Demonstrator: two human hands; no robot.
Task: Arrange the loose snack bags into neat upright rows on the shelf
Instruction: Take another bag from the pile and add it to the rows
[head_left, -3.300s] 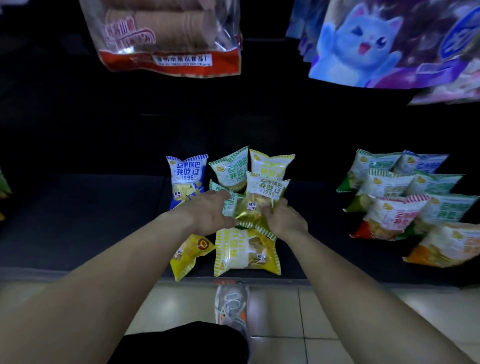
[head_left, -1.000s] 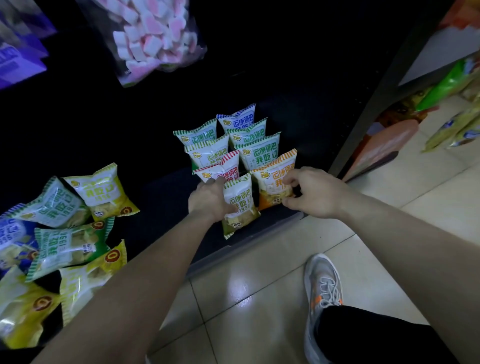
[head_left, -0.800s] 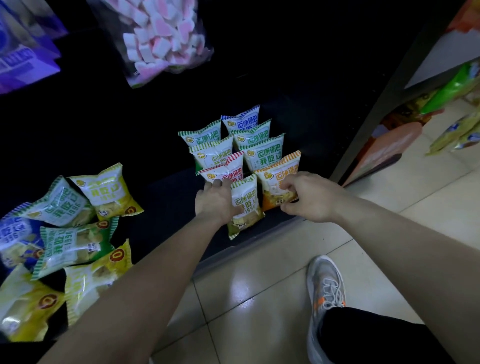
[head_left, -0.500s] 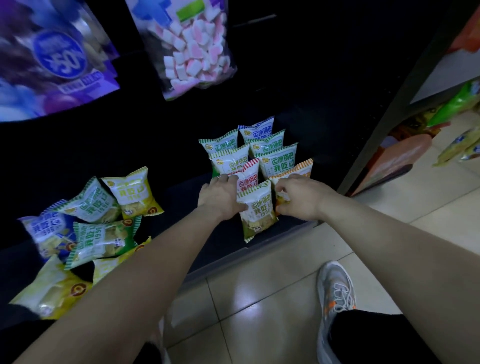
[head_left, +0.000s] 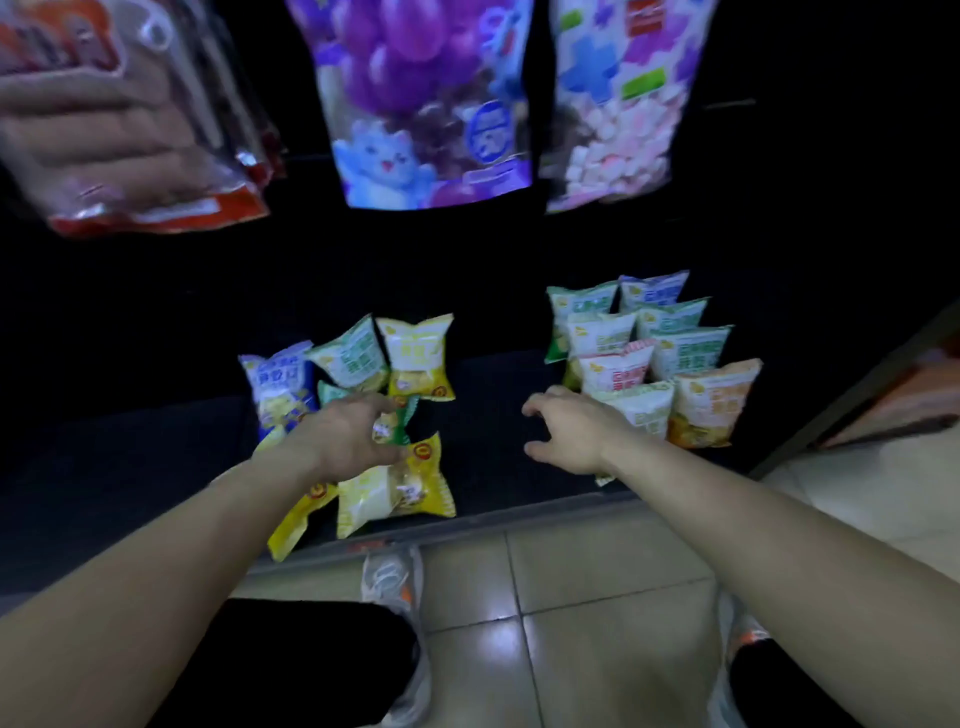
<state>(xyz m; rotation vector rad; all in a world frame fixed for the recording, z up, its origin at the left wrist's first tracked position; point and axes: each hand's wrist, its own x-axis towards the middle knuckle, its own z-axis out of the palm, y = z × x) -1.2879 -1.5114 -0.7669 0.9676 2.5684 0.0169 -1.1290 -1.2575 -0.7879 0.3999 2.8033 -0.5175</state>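
Observation:
Loose snack bags lie in a heap on the dark shelf (head_left: 156, 467): a blue bag (head_left: 278, 384), a yellow bag (head_left: 418, 358) and a flat yellow bag (head_left: 395, 488) at the front edge. My left hand (head_left: 343, 436) rests on this heap, fingers curled round a green bag (head_left: 402, 423). To the right, two neat upright rows of bags (head_left: 670, 353) stand, with an orange bag (head_left: 711, 402) at the front. My right hand (head_left: 571, 431) hovers between heap and rows, fingers spread and holding nothing. The image is blurred.
Big bags hang above the shelf: a red-edged clear bag (head_left: 130, 130), a purple cat bag (head_left: 426, 104) and a marshmallow bag (head_left: 618, 104). A shelf upright (head_left: 857, 395) slants at the right. Below are the tiled floor (head_left: 597, 571) and my shoe (head_left: 389, 577).
The view has swung left from the neat rows to the loose heap. Both hands have let go of the front-row bags; the left now lies on the heap and the right is in between.

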